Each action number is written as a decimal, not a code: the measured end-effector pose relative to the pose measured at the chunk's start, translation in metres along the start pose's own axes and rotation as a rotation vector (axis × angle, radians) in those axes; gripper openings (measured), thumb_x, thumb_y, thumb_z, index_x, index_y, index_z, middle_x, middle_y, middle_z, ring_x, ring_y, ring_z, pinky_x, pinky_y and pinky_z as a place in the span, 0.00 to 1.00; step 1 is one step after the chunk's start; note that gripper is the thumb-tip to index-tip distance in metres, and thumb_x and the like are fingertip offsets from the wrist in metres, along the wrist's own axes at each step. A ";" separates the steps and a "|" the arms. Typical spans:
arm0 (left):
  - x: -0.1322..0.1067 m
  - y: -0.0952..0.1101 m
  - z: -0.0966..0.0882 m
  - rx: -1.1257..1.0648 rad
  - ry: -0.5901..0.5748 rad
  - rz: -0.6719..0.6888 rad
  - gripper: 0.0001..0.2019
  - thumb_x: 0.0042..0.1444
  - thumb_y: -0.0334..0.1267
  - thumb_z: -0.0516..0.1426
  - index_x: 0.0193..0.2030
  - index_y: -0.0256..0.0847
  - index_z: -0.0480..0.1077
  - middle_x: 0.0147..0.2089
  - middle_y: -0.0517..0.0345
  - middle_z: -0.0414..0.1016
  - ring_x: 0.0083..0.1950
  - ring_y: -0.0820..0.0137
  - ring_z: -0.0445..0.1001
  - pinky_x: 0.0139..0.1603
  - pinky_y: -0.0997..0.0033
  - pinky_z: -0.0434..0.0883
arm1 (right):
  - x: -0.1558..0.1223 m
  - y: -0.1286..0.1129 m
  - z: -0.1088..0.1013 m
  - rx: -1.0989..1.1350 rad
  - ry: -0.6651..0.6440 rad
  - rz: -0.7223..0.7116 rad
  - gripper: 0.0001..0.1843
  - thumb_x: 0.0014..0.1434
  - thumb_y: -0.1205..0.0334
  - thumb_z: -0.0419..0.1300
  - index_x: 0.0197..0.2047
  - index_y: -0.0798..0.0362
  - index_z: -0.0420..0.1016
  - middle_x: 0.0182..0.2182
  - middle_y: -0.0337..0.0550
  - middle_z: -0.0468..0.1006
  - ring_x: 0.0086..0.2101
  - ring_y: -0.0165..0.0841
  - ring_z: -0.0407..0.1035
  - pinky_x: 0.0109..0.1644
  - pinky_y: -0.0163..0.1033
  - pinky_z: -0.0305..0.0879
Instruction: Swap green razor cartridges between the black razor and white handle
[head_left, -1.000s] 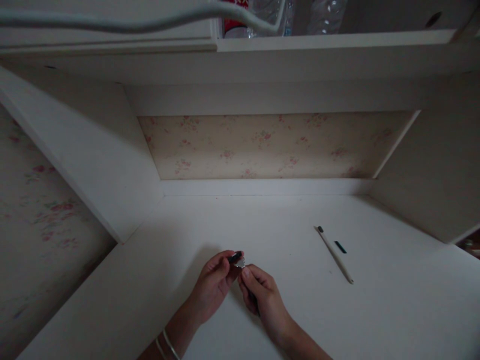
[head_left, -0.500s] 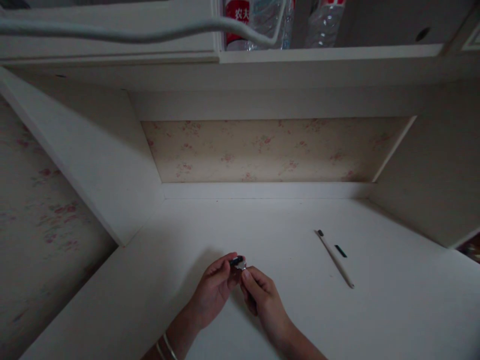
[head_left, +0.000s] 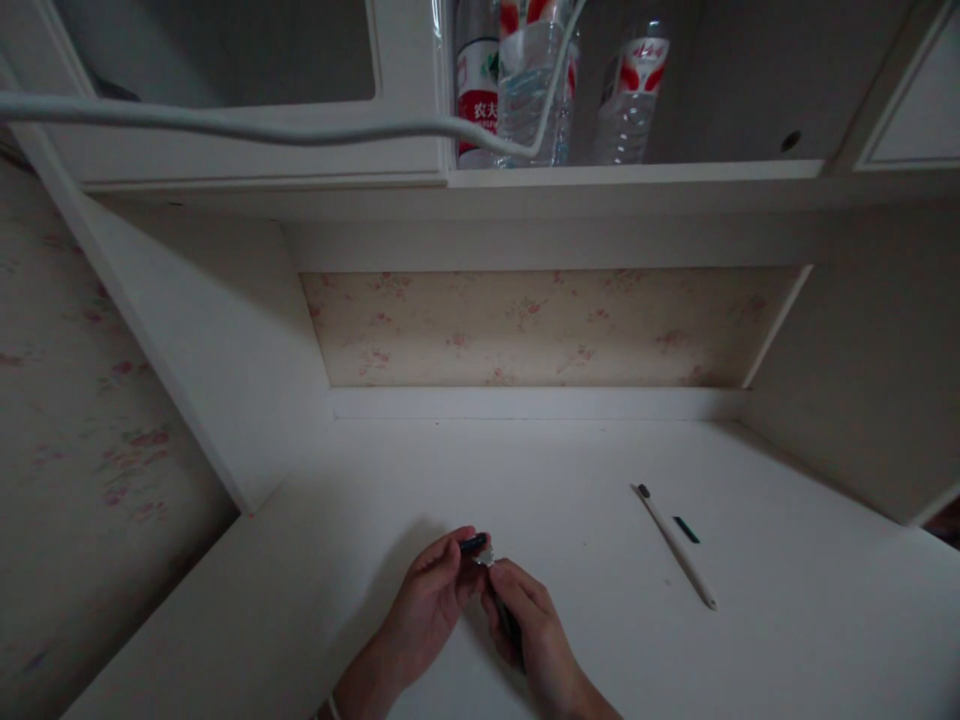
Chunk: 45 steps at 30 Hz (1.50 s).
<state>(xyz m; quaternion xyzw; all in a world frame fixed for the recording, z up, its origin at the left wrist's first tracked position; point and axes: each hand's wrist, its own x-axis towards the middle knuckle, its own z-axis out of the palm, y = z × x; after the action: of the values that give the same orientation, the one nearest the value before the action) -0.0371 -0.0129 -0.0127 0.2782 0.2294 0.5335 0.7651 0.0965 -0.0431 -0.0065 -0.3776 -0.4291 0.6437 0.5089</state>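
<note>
My left hand (head_left: 424, 600) pinches a small dark rod-like piece (head_left: 472, 544) between thumb and fingers. Just below it, a shiny metal head (head_left: 484, 558) touches or nearly touches that piece. My right hand (head_left: 536, 625) is closed around a tool with a dark handle (head_left: 508, 628), and the metal head seems to belong to it. The tool's exact kind is too small and dim to make out. Both hands are close together above the white desk (head_left: 585, 640). Fingers hide parts of both items.
To the right lie a slim white stick with a dark tip (head_left: 679, 552), perhaps a toothbrush, and a short dark green strip (head_left: 686, 530). Overhead, a shelf holds several plastic bottles (head_left: 632, 95). A white cable or bar (head_left: 300, 130) crosses in front of the cabinet.
The view has tilted up slightly, showing more of the bottles. My right hand has turned a little, so the dark handle below its fingers now shows. Both hands keep their hold.
</note>
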 end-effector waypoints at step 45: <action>0.001 -0.002 -0.005 0.049 -0.013 0.026 0.17 0.44 0.35 0.69 0.43 0.41 0.78 0.47 0.51 0.78 0.47 0.69 0.73 0.51 0.72 0.65 | 0.001 0.008 -0.002 -0.087 -0.034 -0.062 0.28 0.55 0.34 0.56 0.25 0.53 0.59 0.16 0.28 0.52 0.16 0.22 0.42 0.18 0.30 0.37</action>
<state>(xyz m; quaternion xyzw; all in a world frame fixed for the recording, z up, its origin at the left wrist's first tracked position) -0.0385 -0.0120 -0.0180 0.3031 0.2337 0.5360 0.7525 0.0958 -0.0426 -0.0148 -0.3749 -0.4768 0.6146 0.5043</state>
